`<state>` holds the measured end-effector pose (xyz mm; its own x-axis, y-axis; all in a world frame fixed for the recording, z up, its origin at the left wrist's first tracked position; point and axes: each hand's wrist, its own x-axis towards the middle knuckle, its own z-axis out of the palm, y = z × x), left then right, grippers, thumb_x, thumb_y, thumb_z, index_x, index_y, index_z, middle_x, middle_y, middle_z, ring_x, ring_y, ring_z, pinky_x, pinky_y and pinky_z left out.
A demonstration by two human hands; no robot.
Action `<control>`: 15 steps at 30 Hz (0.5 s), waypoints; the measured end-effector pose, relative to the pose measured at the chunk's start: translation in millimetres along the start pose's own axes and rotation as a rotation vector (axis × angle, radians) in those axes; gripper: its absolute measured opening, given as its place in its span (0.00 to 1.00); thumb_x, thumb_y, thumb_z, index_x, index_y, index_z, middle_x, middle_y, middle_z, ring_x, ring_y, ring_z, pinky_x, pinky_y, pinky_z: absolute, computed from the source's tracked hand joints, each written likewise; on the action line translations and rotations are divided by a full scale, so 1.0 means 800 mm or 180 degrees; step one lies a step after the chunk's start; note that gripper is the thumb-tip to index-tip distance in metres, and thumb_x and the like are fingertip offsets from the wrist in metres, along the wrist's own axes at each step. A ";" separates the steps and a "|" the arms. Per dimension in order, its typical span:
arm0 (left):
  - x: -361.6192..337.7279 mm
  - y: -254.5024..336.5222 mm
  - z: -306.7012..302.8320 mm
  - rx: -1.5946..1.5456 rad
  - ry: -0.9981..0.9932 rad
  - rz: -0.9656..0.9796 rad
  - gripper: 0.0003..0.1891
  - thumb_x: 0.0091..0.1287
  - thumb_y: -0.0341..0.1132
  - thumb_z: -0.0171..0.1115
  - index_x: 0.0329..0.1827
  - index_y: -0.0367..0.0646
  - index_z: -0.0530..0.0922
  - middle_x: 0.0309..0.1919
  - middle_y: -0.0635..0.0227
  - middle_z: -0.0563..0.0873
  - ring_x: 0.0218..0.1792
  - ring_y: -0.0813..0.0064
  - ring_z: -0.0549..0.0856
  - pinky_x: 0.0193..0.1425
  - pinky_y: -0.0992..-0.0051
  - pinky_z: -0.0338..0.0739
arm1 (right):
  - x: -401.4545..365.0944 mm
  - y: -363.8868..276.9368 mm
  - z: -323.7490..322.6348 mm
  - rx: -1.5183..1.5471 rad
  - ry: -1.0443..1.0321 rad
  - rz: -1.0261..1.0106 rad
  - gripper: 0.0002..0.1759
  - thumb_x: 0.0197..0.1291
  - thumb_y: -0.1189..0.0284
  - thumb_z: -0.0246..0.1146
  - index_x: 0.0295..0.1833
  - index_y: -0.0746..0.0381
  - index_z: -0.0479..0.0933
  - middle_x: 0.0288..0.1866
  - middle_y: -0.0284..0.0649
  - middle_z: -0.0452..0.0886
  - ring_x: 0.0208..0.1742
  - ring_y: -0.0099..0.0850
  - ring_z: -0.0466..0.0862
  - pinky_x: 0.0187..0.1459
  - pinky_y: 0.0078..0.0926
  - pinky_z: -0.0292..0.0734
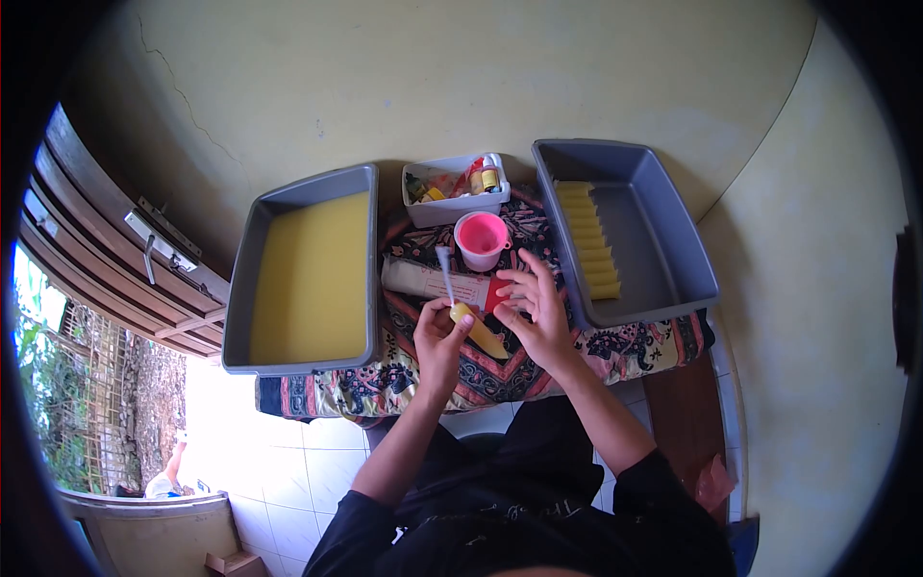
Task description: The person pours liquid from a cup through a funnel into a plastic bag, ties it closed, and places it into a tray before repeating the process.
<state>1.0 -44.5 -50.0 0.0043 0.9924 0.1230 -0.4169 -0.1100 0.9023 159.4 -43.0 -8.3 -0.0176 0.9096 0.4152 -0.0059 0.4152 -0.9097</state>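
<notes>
My left hand (440, 348) pinches a slim plastic bag filled with yellow liquid (487, 340). The filled part slants down to the right, and the bag's thin whitish end (446, 274) sticks up above my fingers. To its right, my right hand (540, 325) is raised with its fingers spread and nothing in it. Behind both hands lies a white and red packet (433, 282), partly covered by my fingers. A white cup with a pink inside (482, 237) stands just beyond the packet.
At left, a grey tub (373, 279) holds yellow liquid. Another grey tub (663, 250) at right has a row of yellow-filled bags (588, 240) along its left side. A white basket (457, 210) with small bottles stands at the back. Patterned cloth (399, 341) covers the table.
</notes>
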 end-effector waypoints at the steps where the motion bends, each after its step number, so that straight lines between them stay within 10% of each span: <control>1: 0.003 0.002 -0.003 -0.0126 0.0156 -0.0036 0.14 0.66 0.24 0.63 0.51 0.38 0.69 0.42 0.61 0.85 0.45 0.75 0.83 0.52 0.76 0.76 | -0.003 0.001 -0.006 -0.0184 -0.0164 0.0066 0.43 0.54 0.69 0.73 0.72 0.61 0.58 0.57 0.48 0.76 0.52 0.32 0.81 0.55 0.32 0.78; 4: 0.008 0.016 -0.001 -0.0334 0.0338 -0.0123 0.13 0.67 0.25 0.62 0.50 0.38 0.69 0.43 0.62 0.84 0.44 0.76 0.83 0.51 0.77 0.76 | -0.015 -0.005 -0.018 -0.0319 -0.0867 0.0473 0.41 0.55 0.69 0.73 0.70 0.63 0.60 0.62 0.46 0.73 0.54 0.30 0.79 0.57 0.31 0.75; 9: 0.010 0.019 0.010 -0.0717 0.0510 -0.0169 0.08 0.71 0.30 0.58 0.48 0.39 0.71 0.43 0.65 0.83 0.43 0.77 0.83 0.47 0.78 0.77 | -0.027 0.005 -0.023 0.0154 -0.0305 0.0492 0.15 0.62 0.81 0.64 0.54 0.71 0.74 0.43 0.44 0.83 0.41 0.28 0.86 0.47 0.22 0.82; 15: 0.012 0.014 0.020 -0.0850 0.0471 -0.0120 0.05 0.73 0.32 0.56 0.42 0.39 0.75 0.39 0.66 0.83 0.40 0.77 0.84 0.44 0.77 0.77 | -0.024 0.003 -0.043 0.0521 0.0275 0.0737 0.08 0.64 0.80 0.61 0.47 0.72 0.72 0.38 0.47 0.84 0.37 0.29 0.87 0.41 0.23 0.85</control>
<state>10.6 -37.3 -32.0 -0.1000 0.9949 0.0121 -0.6433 -0.0739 0.7620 194.5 -59.0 -18.3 0.0477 0.9809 0.1887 -0.1731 0.1941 -0.9656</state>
